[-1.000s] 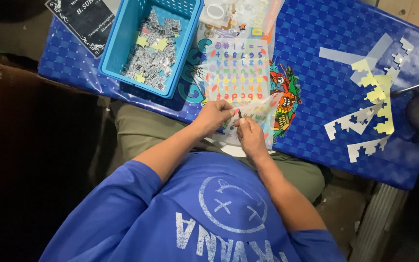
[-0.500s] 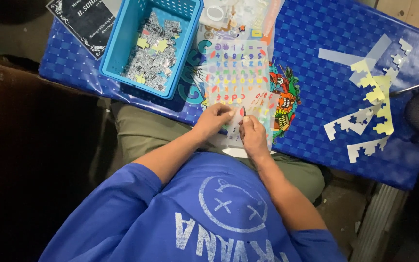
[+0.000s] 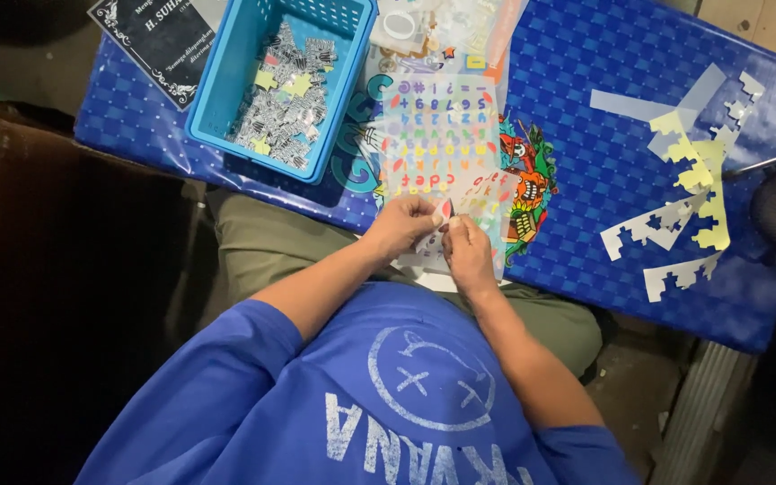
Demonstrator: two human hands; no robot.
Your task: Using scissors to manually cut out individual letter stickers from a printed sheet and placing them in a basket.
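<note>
1. Nearest: blue shirt sleeves and two bare forearms, reaching forward over the lap to the table's near edge.
2. Left hand [image 3: 401, 224] curled, fingers narrow, pinching the near edge of the sticker sheet [image 3: 442, 135] and pinning it down.
3. Right hand [image 3: 471, 256] just beside, fingertips touching the left's, closed tight on what looks like a small red sticker [image 3: 446, 212]; too small to tell whether fully lifted off.
4. Step in hand, by the look of it: picking one coloured piece off the sheet's lowest rows.
5. Next move, judged: a slow, shallow peel with the sheet held flat, so nothing tears or curls.
6. Sheet itself lying lengthwise away from the body on the blue table cover [image 3: 586, 162], partly over a bright printed picture [image 3: 532, 184].
7. Further left: blue basket [image 3: 226, 99] of small cut pieces [image 3: 285, 99]; beyond it a black card [image 3: 159, 36].
8. Far right: pale yellow and white paper offcuts [image 3: 693, 180], well apart from both hands.
</note>
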